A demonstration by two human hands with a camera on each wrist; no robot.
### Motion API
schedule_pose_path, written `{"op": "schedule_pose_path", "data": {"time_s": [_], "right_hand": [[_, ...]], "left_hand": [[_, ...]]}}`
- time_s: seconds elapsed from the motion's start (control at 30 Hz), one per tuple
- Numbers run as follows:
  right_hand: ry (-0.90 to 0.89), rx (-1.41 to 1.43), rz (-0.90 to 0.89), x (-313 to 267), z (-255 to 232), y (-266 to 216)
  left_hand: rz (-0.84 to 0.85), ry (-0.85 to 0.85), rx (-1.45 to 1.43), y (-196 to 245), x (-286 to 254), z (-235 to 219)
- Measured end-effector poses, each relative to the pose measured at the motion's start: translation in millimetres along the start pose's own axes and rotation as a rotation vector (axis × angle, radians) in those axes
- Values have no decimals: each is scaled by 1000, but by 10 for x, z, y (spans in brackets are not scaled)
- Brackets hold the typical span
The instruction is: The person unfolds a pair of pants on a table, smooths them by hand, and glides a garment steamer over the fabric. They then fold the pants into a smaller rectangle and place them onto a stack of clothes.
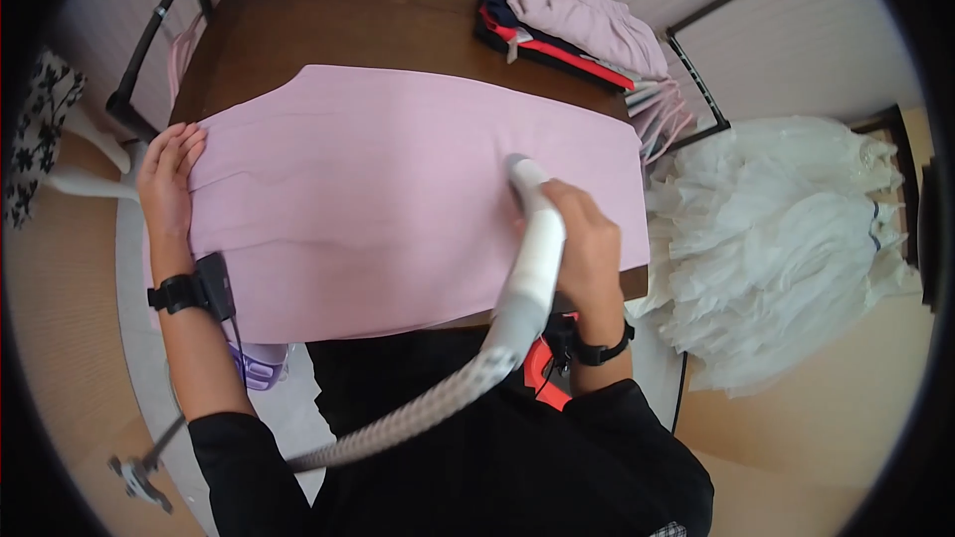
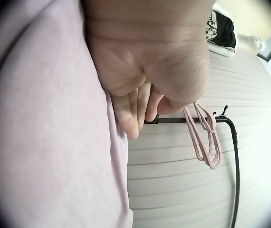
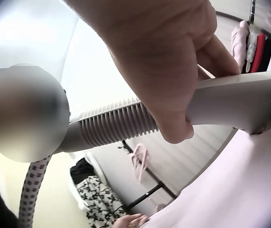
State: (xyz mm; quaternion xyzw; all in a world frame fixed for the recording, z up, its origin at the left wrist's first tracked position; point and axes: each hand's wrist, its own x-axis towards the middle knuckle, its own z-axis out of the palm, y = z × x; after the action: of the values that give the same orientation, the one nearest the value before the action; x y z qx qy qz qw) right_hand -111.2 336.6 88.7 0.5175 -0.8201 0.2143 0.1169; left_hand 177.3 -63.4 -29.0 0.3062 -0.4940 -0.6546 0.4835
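Observation:
My right hand (image 1: 589,244) grips the pale grey handle of a garment steamer (image 1: 538,249). Its head meets the pink garment (image 1: 398,189) right of the middle. In the right wrist view, the thumb and fingers wrap the steamer (image 3: 230,102) just ahead of its ribbed grip. A patterned hose (image 1: 398,428) runs from the handle across the front of the body. The garment lies spread flat, with creases toward its left end. At that end my left hand (image 1: 167,174) rests against the edge. The left wrist view shows its fingers (image 2: 131,124) extended beside the fabric, thumb apart from the cloth.
Beneath the garment is a brown tabletop (image 1: 348,25). Folded clothes (image 1: 587,25) are stacked at the back right. Black rails stand on both sides, with pink hangers (image 2: 206,137). White ruffled dresses (image 1: 776,239) hang at right. A purple appliance (image 1: 261,368) sits below the front left edge.

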Motion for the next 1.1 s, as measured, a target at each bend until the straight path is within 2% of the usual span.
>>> {"op": "schedule_pose_path", "data": {"time_s": [0.1,0.2,0.4,0.5,0.57,0.63,0.67,0.9,1.1], "right_hand": [[-26,10,49,-142,-88,-161],[28,-40,95,-312,-205,76],[85,-227,385,-705,-531,728],[95,-253,485,-808,-613,846],[98,-238,517,-799,-621,757],[97,-192,501,-778,-590,591],[129,-191,387,-768,-548,530],[29,5,76,-563,-251,-173],[66,144,-16,-442,-81,-459]], "left_hand": [[-16,-22,37,-18,29,-67],[-22,-34,36,-12,31,-68],[-8,-22,30,4,22,-44],[-13,-16,35,22,16,-33],[-12,-15,33,20,19,-37],[-11,-16,36,23,23,-37],[-14,-18,38,25,20,-37],[-1,-48,60,5,36,-69],[30,-78,152,30,-6,-35]]}}
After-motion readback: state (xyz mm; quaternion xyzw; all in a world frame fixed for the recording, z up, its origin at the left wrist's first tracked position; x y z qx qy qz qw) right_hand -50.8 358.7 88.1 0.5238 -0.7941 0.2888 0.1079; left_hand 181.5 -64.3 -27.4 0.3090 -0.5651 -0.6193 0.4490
